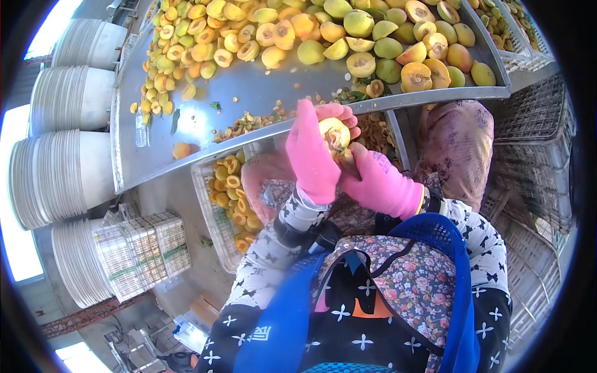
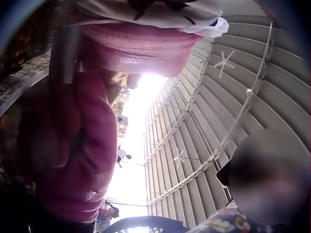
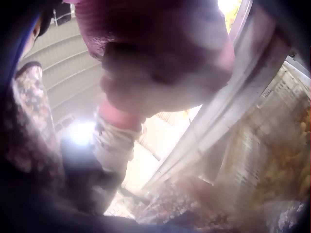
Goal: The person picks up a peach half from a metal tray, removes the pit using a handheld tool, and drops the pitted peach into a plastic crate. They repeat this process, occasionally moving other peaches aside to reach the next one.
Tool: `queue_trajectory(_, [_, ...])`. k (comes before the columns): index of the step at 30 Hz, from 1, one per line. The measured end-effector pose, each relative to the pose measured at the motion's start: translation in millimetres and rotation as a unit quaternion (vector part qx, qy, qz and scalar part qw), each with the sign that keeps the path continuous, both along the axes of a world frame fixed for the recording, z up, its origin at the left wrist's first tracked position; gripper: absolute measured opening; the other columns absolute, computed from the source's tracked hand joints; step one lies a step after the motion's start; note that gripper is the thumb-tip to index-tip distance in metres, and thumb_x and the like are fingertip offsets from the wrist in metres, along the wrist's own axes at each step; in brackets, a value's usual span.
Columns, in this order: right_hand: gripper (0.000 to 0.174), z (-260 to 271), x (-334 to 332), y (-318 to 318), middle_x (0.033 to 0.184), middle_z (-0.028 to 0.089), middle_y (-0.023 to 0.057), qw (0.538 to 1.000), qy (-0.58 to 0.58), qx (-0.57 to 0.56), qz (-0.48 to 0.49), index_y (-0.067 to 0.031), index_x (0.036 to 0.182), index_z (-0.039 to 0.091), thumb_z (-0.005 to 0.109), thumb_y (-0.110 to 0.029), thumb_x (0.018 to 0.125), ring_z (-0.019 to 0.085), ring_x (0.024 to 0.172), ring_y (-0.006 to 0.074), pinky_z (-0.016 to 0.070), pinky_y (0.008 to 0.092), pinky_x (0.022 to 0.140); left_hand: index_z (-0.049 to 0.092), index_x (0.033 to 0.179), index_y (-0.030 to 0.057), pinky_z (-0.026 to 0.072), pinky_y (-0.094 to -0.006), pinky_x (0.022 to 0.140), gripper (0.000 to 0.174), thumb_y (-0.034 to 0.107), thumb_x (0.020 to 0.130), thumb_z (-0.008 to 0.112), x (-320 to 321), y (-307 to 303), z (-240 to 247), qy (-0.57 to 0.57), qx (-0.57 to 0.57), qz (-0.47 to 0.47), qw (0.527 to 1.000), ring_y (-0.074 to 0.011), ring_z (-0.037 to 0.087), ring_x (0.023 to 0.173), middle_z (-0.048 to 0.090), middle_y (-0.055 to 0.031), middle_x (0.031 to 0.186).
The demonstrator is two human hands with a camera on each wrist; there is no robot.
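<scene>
Fruit [image 1: 334, 132] between your hands, clasped by the left

Your left hand [image 1: 313, 155] is curled round the fruit, its fingers behind it. The fruit lies just ahead and left of your right hand [image 1: 388, 186], whose thumb reaches its lower edge; its long axis runs roughly up the head view. Whether your right fingers are clamped on a tool, you cannot tell from these blurred wrist views. Ahead, the metal table [image 1: 146, 163] bears many cut pieces [image 1: 283, 34]; below it, a white crate [image 1: 210, 217] holds orange halves [image 1: 233, 193].
</scene>
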State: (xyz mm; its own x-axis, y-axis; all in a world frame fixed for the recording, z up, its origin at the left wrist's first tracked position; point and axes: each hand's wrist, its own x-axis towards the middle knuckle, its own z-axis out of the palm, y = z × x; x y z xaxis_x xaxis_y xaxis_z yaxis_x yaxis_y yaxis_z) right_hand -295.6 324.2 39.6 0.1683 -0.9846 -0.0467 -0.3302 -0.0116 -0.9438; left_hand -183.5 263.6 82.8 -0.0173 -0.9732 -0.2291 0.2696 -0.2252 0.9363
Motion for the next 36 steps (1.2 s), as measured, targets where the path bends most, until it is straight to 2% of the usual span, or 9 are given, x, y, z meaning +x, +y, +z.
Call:
queue_trajectory(6, [0.034, 41, -13, -12, 0.077, 0.065, 0.0161, 0.942, -0.149, 0.296, 0.053, 0.0024, 0.105, 0.054, 0.065, -0.024, 0.087, 0.068, 0.063, 0.0248, 0.0527, 0.0364, 0.056, 0.067, 0.093, -0.0042, 0.0565, -0.0329, 0.070, 0.047, 0.035, 0.106, 0.046, -11, 1, -2, -0.020, -0.089, 0.033, 0.995, -0.0235, 0.067, 0.074, 0.069, -0.0153, 0.087])
queue_trajectory(9, [0.032, 26, -17, -11, 0.077, 0.064, 0.0118, 0.916, -0.231, 0.313, 0.096, 0.0020, 0.103, 0.054, 0.064, -0.024, 0.088, 0.065, 0.058, 0.0166, 0.0509, 0.0319, 0.051, 0.067, 0.093, -0.0040, 0.0595, -0.0373, 0.072, 0.053, 0.043, 0.104, 0.046, -3, -4, -5, -0.004, 0.003, -0.001, 1.000, -0.0272, 0.070, 0.078, 0.070, -0.0171, 0.090])
queue_trajectory(15, [0.021, 29, -16, -7, 0.065, 0.055, 0.0040, 0.953, -0.126, 0.266, 0.077, -0.0045, 0.100, 0.052, 0.064, -0.016, 0.089, 0.055, 0.050, 0.0133, 0.0437, 0.0288, 0.045, 0.065, 0.093, -0.0032, 0.0595, -0.0377, 0.071, 0.051, 0.044, 0.103, 0.049, 22, -23, -4, -0.054, 0.024, -0.227, 0.972, -0.0272, 0.070, 0.077, 0.070, -0.0169, 0.090])
queue_trajectory(18, [0.022, 36, -18, -11, 0.064, 0.055, 0.0043, 0.891, -0.281, 0.345, 0.095, -0.0035, 0.101, 0.052, 0.065, -0.017, 0.088, 0.056, 0.050, 0.0140, 0.0440, 0.0290, 0.045, 0.067, 0.093, -0.0041, 0.0584, -0.0355, 0.069, 0.052, 0.044, 0.103, 0.049, -3, -3, 2, -0.006, 0.027, -0.017, 0.999, -0.0254, 0.069, 0.075, 0.070, -0.0159, 0.087])
queue_trajectory(21, [0.023, 40, -27, -15, 0.064, 0.054, 0.0037, 0.869, -0.268, 0.397, 0.122, -0.0031, 0.101, 0.052, 0.064, -0.016, 0.088, 0.055, 0.049, 0.0139, 0.0434, 0.0283, 0.045, 0.067, 0.089, -0.0051, 0.0539, -0.0319, 0.067, 0.048, 0.036, 0.105, 0.049, -6, -1, 2, 0.019, 0.046, -0.006, 0.999, -0.0217, 0.066, 0.072, 0.068, -0.0145, 0.083])
queue_trajectory(24, [0.020, 39, -25, -15, 0.065, 0.055, 0.0038, 0.915, -0.162, 0.354, 0.108, -0.0036, 0.100, 0.053, 0.064, -0.015, 0.087, 0.054, 0.048, 0.0134, 0.0420, 0.0279, 0.044, 0.069, 0.089, -0.0041, 0.0574, -0.0314, 0.065, 0.052, 0.042, 0.103, 0.051, 16, -17, -5, -0.030, 0.026, -0.195, 0.980, -0.0232, 0.069, 0.071, 0.070, -0.0144, 0.082])
queue_trajectory(30, [0.017, 29, -32, -17, 0.069, 0.058, 0.0064, 0.854, -0.277, 0.401, 0.182, -0.0041, 0.096, 0.054, 0.063, -0.015, 0.087, 0.058, 0.049, 0.0153, 0.0439, 0.0298, 0.044, 0.069, 0.090, -0.0042, 0.0579, -0.0315, 0.065, 0.053, 0.042, 0.104, 0.048, 22, -12, -6, -0.064, 0.016, -0.173, 0.983, -0.0227, 0.069, 0.069, 0.070, -0.0147, 0.082])
queue_trajectory(33, [0.028, 23, -12, -9, 0.072, 0.059, 0.0061, 0.955, -0.108, 0.263, 0.084, -0.0016, 0.105, 0.054, 0.064, -0.021, 0.088, 0.057, 0.051, 0.0143, 0.0459, 0.0282, 0.045, 0.068, 0.089, -0.0040, 0.0537, -0.0298, 0.065, 0.048, 0.037, 0.105, 0.048, 11, -8, -9, -0.073, 0.022, -0.098, 0.992, -0.0193, 0.066, 0.071, 0.070, -0.0125, 0.083])
queue_trajectory(36, [0.026, 32, -20, -16, 0.071, 0.059, 0.0063, 0.875, -0.250, 0.393, 0.131, -0.0022, 0.103, 0.054, 0.064, -0.022, 0.088, 0.057, 0.050, 0.0149, 0.0452, 0.0281, 0.044, 0.067, 0.093, -0.0042, 0.0584, -0.0322, 0.062, 0.054, 0.044, 0.104, 0.046, 9, -6, -6, -0.035, 0.050, -0.056, 0.997, -0.0230, 0.069, 0.069, 0.071, -0.0152, 0.084])
